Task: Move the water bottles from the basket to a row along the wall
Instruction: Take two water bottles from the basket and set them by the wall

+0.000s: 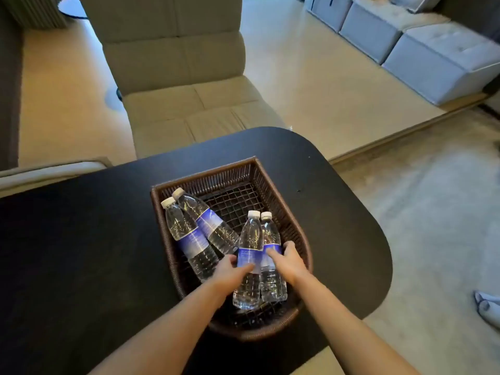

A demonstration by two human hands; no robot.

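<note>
Bottles lie four in the wicker basket (273,185). The left hand (230,269) and right hand (288,259) each clasp one bottle of the near pair (250,239), whose smooth labels could slip and knock the far pair (194,226).

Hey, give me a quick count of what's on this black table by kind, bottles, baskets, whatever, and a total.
Water bottles: 4, all lying in the basket, two at its left and two at its right, one under the left hand and one under the right hand
Baskets: 1
Total: 5 things on the table
</note>
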